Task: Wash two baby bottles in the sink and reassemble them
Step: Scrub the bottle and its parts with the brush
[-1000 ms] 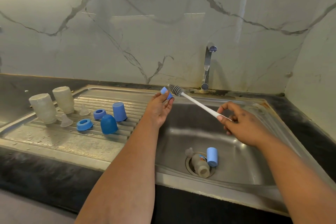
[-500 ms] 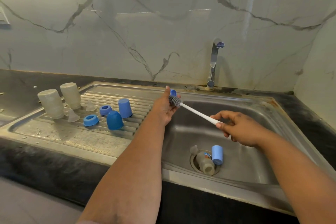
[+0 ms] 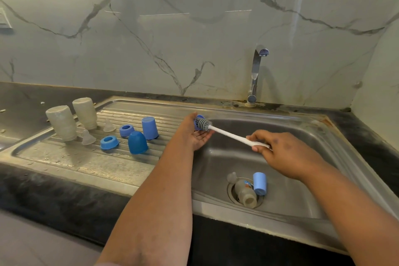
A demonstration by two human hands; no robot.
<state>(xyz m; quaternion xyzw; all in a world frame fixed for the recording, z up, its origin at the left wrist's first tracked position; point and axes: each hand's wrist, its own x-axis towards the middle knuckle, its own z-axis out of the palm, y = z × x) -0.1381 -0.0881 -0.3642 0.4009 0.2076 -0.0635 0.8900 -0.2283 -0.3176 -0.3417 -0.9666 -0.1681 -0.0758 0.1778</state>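
Spanning most of the view, the stainless steel sink (image 3: pixel 302 136) is smooth and dull-shiny, with a ribbed draining board (image 3: pixel 86 157) on its left, all set into a dark stone tabletop (image 3: pixel 54 190). Over the basin's left edge the left hand (image 3: pixel 195 134) lies palm up, its fingers loosely curled round a small blue ring (image 3: pixel 197 122), a hard plastic collar only partly visible behind the brush. The right hand (image 3: pixel 280 153) pinches the far end of the bottle brush (image 3: pixel 228 134) between thumb and fingertips; the thin white handle runs up and to the left from that hand, so the grey ribbed head sits right against the ring. Any scrubbing stroke will likely run along that slanted axis into the left palm. Two cloudy, cylindrical bottles (image 3: pixel 62 123) stand upside down at the board's far left, with two translucent soft teats (image 3: pixel 88 138) just beside them, then two blue collars (image 3: pixel 109 142) and two smooth blue caps (image 3: pixel 138 142). Down at the drain lie another small clear bottle (image 3: pixel 246 194), a pale blue cap (image 3: pixel 259 182) touching it, and a teat (image 3: pixel 232 177).
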